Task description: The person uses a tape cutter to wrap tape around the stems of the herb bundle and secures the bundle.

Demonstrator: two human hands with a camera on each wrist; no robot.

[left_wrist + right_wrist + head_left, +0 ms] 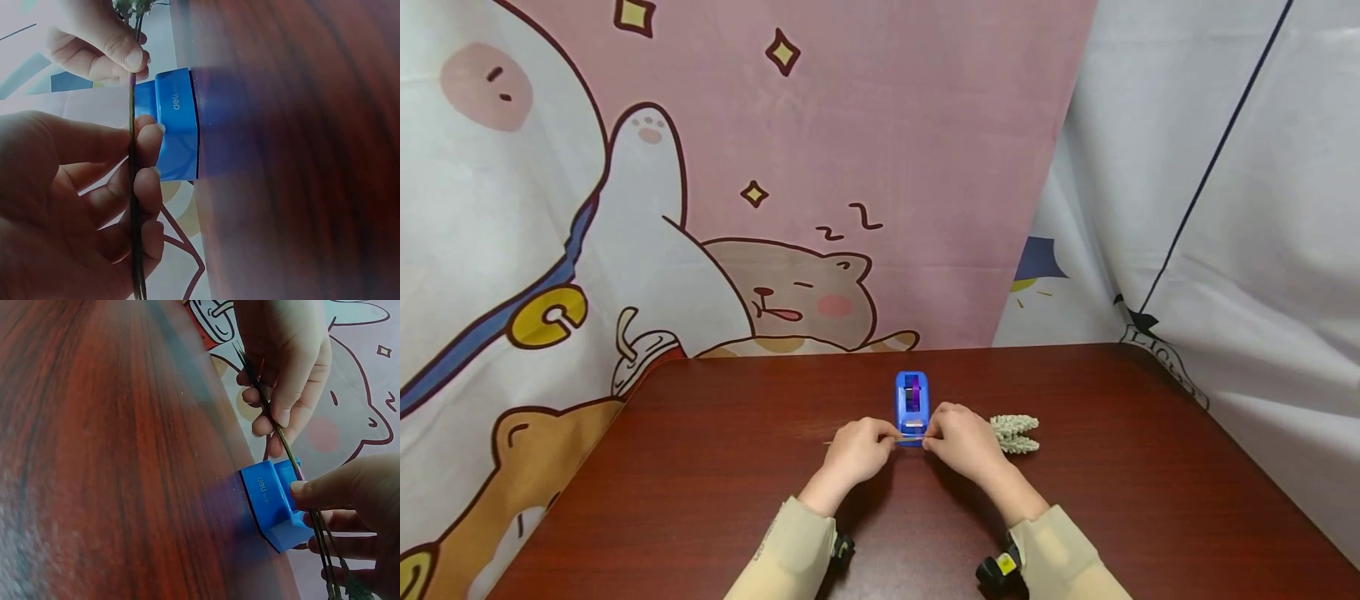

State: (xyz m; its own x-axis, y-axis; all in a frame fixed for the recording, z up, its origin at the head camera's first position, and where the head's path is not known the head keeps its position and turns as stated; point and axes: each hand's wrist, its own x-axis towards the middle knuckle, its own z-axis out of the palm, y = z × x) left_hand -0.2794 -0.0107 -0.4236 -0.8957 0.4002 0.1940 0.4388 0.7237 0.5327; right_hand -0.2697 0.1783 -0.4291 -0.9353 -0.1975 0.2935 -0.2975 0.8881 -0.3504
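A bunch of thin stems (133,100) runs level between both hands, its pale green flower heads (1017,423) sticking out on the right. My left hand (856,454) grips the lower stems between thumb and curled fingers. Closer to the flowers, my right hand (967,442) pinches the same stems. A small purple patch (296,472) shows on the stems beside the right thumb. Just beyond the hands stands a blue tape dispenser (900,400) marked deli, with a purple roll (916,390) inside. In the head view the stems cross in front of its near end.
The dark red wooden table (737,475) reaches back to a pink and white cartoon cloth (940,167). Another white cloth (1247,275) hangs along the right side. A black wrist camera (1000,571) sits at the right sleeve.
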